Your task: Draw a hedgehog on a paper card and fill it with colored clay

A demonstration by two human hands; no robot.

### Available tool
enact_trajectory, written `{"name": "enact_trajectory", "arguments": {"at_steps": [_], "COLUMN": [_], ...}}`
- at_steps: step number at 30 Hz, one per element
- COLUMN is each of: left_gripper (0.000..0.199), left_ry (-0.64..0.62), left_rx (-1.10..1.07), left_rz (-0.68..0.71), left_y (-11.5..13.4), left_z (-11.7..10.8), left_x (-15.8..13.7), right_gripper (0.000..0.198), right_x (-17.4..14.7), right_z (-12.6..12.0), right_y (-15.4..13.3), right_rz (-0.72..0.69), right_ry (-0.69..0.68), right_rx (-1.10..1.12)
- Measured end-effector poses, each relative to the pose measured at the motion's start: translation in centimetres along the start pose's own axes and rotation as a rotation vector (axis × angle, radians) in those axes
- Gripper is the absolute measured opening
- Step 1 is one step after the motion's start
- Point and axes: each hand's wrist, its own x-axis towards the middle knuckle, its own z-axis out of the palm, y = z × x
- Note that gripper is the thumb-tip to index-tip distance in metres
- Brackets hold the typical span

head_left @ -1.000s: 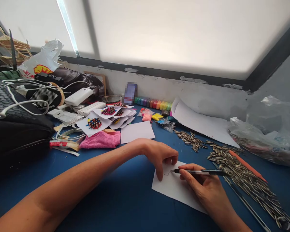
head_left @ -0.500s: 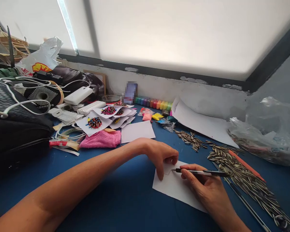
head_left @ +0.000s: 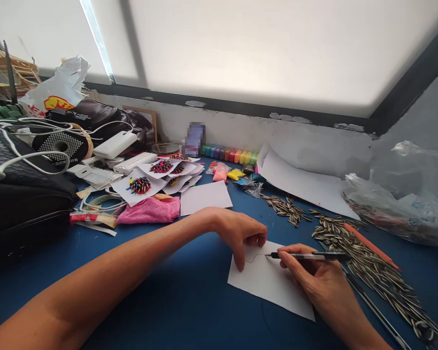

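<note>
A white sheet of paper (head_left: 264,282) lies on the blue table, with a short thin dark line drawn near its upper left part. My left hand (head_left: 240,232) rests on the sheet's upper left edge, thumb down on the paper and apart from the curled fingers; nothing is held in it. In my right hand (head_left: 319,279) a dark pen (head_left: 302,256) is gripped between thumb and fingers, lying nearly level. Its tip touches the paper at the right end of the line.
Striped sunflower seeds (head_left: 368,267) spread on the right, with an orange stick (head_left: 372,247) and another pen (head_left: 377,308) by them. Behind are a blank sheet (head_left: 206,198), a pink cloth (head_left: 149,210), decorated cards (head_left: 138,185), clay packets (head_left: 236,174) and a plastic bag (head_left: 405,204). A black bag (head_left: 25,209) stands left.
The pen tip has moved a little to the right, and the drawn line is longer. My left hand stays on the paper. The whole view has shifted slightly.
</note>
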Motion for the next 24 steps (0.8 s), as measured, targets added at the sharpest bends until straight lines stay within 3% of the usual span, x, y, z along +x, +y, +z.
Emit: {"name": "enact_trajectory", "arguments": {"at_steps": [13, 24], "left_gripper": [0.057, 0.059], "left_ry": [-0.006, -0.005], "left_rx": [-0.029, -0.034], "left_rz": [-0.033, -0.056], "left_y": [0.3, 0.3], "left_z": [-0.1, -0.1], "left_x": [-0.2, -0.3], "right_gripper": [0.033, 0.034], "right_x": [-0.7, -2.0], "right_z": [-2.2, -2.4], "right_y": [-0.6, 0.4], "right_rz": [-0.017, -0.038], "right_ry": [-0.011, -0.005], "right_rx": [-0.141, -0.237]}}
